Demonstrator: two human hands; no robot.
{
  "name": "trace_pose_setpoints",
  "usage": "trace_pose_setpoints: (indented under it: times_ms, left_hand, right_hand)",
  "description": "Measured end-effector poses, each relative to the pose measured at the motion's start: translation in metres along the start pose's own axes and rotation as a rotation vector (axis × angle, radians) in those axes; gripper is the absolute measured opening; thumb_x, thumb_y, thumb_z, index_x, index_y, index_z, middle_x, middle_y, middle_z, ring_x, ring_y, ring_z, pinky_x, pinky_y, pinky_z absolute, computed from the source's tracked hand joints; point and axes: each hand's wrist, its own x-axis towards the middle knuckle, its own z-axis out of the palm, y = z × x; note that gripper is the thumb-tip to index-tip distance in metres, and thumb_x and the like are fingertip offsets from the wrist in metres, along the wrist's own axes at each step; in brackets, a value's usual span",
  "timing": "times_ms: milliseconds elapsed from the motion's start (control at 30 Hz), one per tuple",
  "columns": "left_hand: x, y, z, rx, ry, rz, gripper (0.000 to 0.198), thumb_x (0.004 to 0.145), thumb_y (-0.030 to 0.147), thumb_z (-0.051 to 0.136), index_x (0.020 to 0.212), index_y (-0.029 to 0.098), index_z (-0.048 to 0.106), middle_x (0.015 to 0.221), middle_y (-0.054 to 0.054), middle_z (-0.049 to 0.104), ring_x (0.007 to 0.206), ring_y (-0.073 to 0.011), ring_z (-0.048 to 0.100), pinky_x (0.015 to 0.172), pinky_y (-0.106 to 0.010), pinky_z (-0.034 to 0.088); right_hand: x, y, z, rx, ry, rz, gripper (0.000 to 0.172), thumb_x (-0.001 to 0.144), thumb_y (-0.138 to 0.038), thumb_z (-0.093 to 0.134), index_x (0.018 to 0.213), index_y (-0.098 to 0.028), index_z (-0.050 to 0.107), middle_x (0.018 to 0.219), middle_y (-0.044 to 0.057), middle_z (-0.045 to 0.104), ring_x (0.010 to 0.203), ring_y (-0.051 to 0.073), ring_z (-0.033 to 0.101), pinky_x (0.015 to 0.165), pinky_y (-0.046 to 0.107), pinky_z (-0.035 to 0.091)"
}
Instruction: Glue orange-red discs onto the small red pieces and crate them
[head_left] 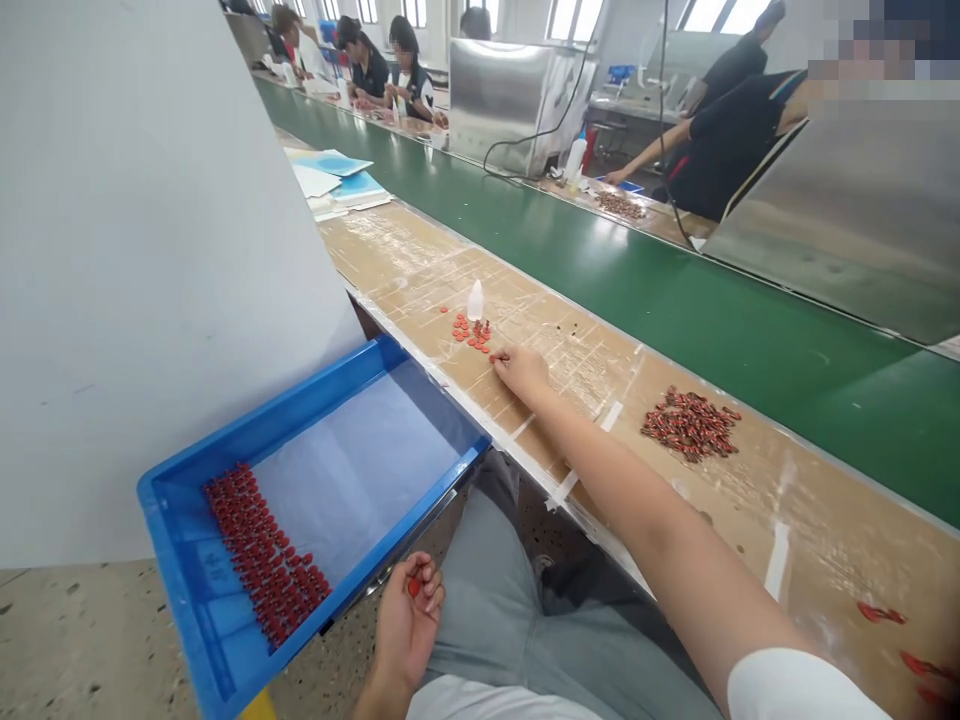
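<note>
My right hand (523,374) reaches over the bench with its fingers pinched on a small red piece (492,359) at the bench top. Just beyond the fingertips lie several flat red discs (460,328), with a few small dark-and-red parts (482,328) among them. A white dropper bottle (475,300) stands upright behind this group. Low in the view, my left hand (409,615) is palm up above my lap, its fingers curled around a red disc (413,588). Whether anything else is in that palm I cannot tell.
A blue tray (247,425) at the left holds rows of red pieces (262,555). On the brown bench, a heap of dark-and-red parts (691,424) lies to the right. A green conveyor belt (570,260) runs behind, with metal boxes (510,100) and co-workers beyond.
</note>
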Motion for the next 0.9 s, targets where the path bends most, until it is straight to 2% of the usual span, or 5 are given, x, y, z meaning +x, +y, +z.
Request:
trace_pose_setpoints:
  times_ms: [300,467,567,667,900]
  left_hand:
    - [0.006,0.018,0.018,0.058,0.03,0.075,0.013,0.081,0.016,0.059,0.089,0.009,0.066,0.087,-0.009,0.064,0.075,-0.0135,0.062,0.064,-0.024,0.053]
    - [0.009,0.021,0.065,-0.005,-0.189,0.004,0.031,0.087,0.029,0.052,0.102,0.006,0.067,0.112,-0.018,0.065,0.107,-0.0257,0.062,0.096,-0.038,0.048]
    - [0.005,0.016,0.097,-0.038,-0.325,-0.014,0.035,0.089,0.033,0.049,0.106,0.007,0.066,0.118,-0.018,0.064,0.114,-0.0257,0.059,0.104,-0.04,0.041]
    - [-0.004,0.004,0.123,0.006,-0.428,-0.045,0.036,0.09,0.036,0.046,0.11,0.011,0.065,0.118,-0.015,0.065,0.116,-0.0242,0.058,0.107,-0.04,0.038]
    - [-0.029,-0.033,0.144,0.118,-0.517,-0.075,0.041,0.091,0.037,0.042,0.1,0.008,0.069,0.109,-0.016,0.068,0.112,-0.0256,0.06,0.108,-0.04,0.035]
  right_hand:
    - [-0.004,-0.019,-0.015,0.07,0.083,0.017,0.032,0.087,-0.031,0.046,0.109,-0.021,0.068,0.099,0.008,0.073,0.087,0.024,0.066,0.08,0.036,0.049]
    - [-0.096,-0.031,-0.039,0.199,0.022,-0.184,0.019,0.084,-0.027,0.055,0.095,-0.026,0.071,0.084,-0.002,0.073,0.067,0.011,0.064,0.07,0.022,0.049]
    - [-0.17,-0.035,-0.045,0.419,0.019,-0.401,0.017,0.083,-0.029,0.061,0.097,-0.025,0.07,0.082,-0.001,0.073,0.061,0.01,0.061,0.064,0.022,0.049]
    - [-0.227,-0.031,-0.041,0.461,0.016,-0.406,0.022,0.081,-0.028,0.066,0.102,-0.024,0.068,0.086,0.002,0.072,0.066,0.012,0.063,0.064,0.024,0.05]
    - [-0.273,-0.008,-0.04,0.464,0.077,-0.258,0.018,0.081,-0.023,0.066,0.099,-0.026,0.071,0.088,0.001,0.075,0.075,0.016,0.069,0.07,0.028,0.054]
